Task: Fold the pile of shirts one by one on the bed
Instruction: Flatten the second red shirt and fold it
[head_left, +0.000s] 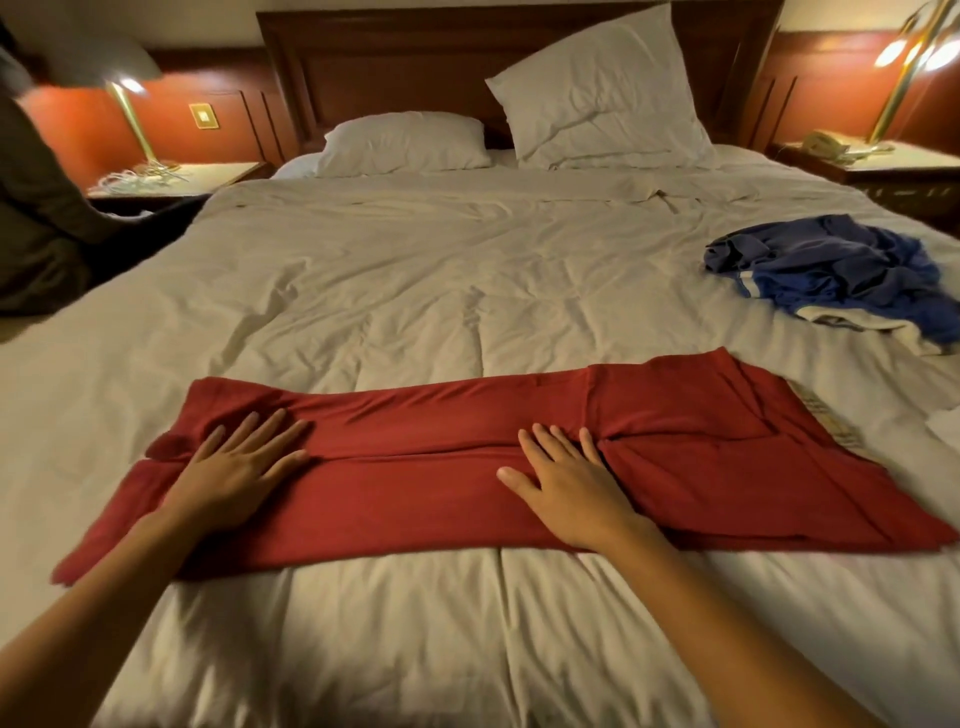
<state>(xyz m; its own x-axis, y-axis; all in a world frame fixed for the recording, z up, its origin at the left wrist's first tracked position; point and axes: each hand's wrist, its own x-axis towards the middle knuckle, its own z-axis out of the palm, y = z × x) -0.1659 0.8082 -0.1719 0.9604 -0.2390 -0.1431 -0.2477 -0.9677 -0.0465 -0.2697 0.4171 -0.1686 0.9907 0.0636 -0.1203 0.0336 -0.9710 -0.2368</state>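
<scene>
Both hands flat, fingers spread, left hand (236, 470) and right hand (566, 491) pressing the red shirt (415, 478), a long band across the near bed (389, 291); slack folded edges may slide apart once lifted; blue pile (836, 270) waits far right.
</scene>
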